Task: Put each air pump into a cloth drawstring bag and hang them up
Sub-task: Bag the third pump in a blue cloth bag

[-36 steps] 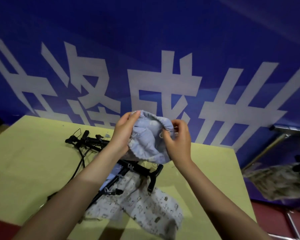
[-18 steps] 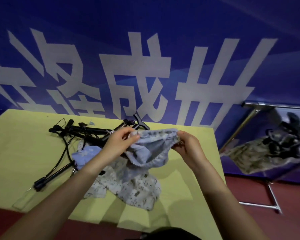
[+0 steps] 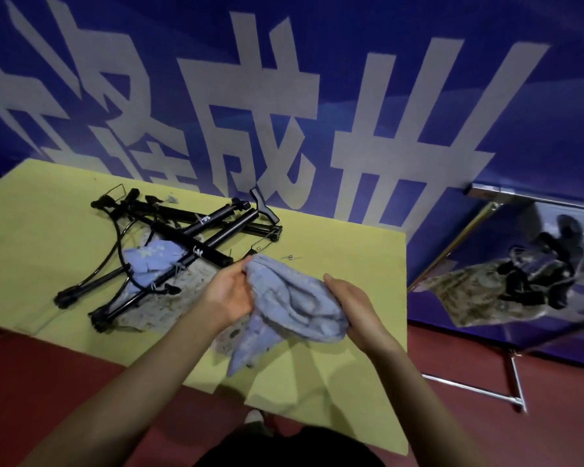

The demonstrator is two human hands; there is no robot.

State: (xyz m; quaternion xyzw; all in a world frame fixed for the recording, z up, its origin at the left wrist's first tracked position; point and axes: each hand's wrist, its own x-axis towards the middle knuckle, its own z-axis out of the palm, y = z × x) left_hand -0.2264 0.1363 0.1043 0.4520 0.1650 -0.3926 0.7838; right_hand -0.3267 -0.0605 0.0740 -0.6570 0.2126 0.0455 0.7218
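While both hands (image 3: 230, 294) grip blue bag (image 3: 297, 305), banner (image 3: 317, 96) reads "成".

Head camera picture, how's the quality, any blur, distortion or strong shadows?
Head view: wide-angle bending curves the yellow table edges and the banner lettering; the picture is soft overall, and the blue cloth bag between the left hand and right hand lacks sharp detail; soft shadows fall on the table beneath the arms; no strong glare.

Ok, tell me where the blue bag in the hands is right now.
In the head view the blue bag is held between the left hand and right hand, just above the yellow table, right of the pile of black air pumps.
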